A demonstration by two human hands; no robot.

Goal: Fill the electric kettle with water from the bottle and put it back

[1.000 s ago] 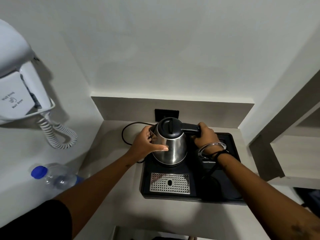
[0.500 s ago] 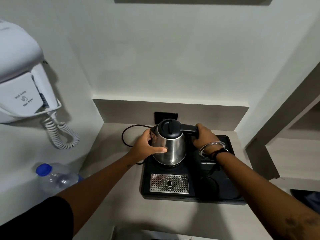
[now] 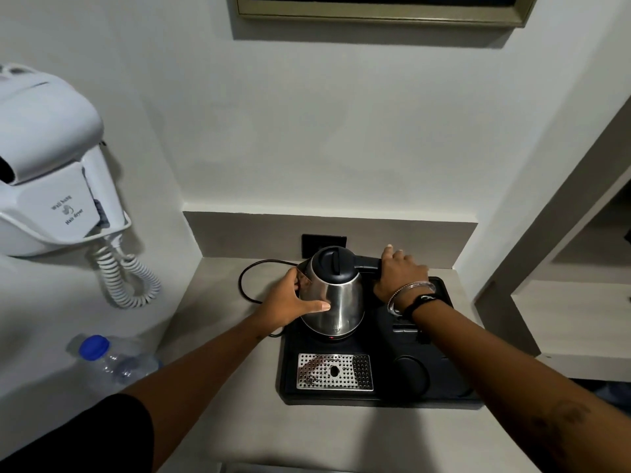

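Kettle stood upright on the black tray, at the tray's rear left, above the perforated metal grate. Long axis vertical. Black lid was shut, its ridge running roughly front to back. Handle pointed to the person's right and slightly toward the wall; spout side faced left, mostly hidden behind the left hand.

Left hand was cupped against the kettle's left flank, fingers spread moderately and curved round the steel body. Thumb lay flat across the front of the body, pointing right; the other fingers wrapped toward the spout side and touched the metal. Palm contact could not be confirmed.

Right hand was closed over the handle from above, fingers curled down round the far end of the black grip, knuckles up. A metal bangle and a dark band sat on that wrist. Whether the kettle's base was fully seated or slightly raised could not be told; a small red spot showed at its lower front edge.

Cord looped on the counter left of the kettle, running back toward the dark wall socket.

Bottle, blue cap on, was at the lower left, well apart from the kettle, cap pointing left and up. Its body was partly hidden by the left arm. White wall dryer hung at far left with a coiled cable.
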